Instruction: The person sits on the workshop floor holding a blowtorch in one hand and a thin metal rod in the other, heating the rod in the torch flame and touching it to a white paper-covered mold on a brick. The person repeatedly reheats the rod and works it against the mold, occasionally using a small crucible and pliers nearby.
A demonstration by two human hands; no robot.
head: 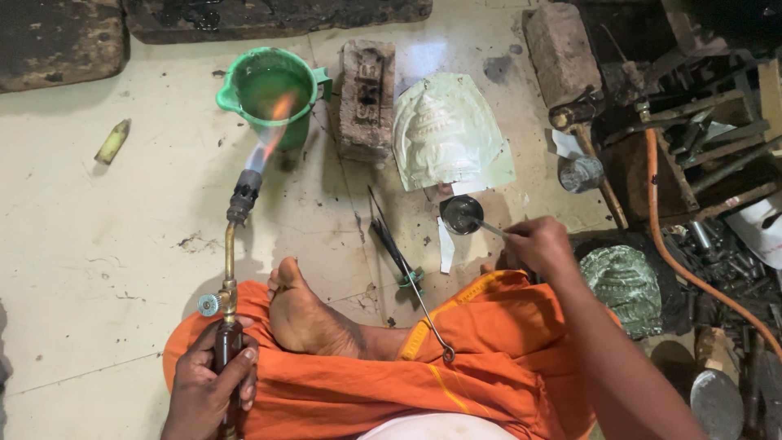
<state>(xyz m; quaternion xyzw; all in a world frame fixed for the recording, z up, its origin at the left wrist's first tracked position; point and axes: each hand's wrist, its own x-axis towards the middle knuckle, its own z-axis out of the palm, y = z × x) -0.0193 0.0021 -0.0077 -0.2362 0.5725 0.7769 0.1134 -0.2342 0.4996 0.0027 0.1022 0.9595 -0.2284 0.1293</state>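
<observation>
My left hand grips the dark handle of a brass gas torch that points away from me. Its blue-orange flame burns in front of a green plastic mug. My right hand holds a thin metal stick whose tip dips into a small dark round bowl on the floor. Just beyond the bowl lies an embossed pale metal sheet with a raised figure. I sit cross-legged in orange cloth, one bare foot showing.
A brick lies between mug and sheet. Long tongs rest on the floor by my knee. An orange hose runs along the right, past a second embossed piece, a small tin and scrap metal tools.
</observation>
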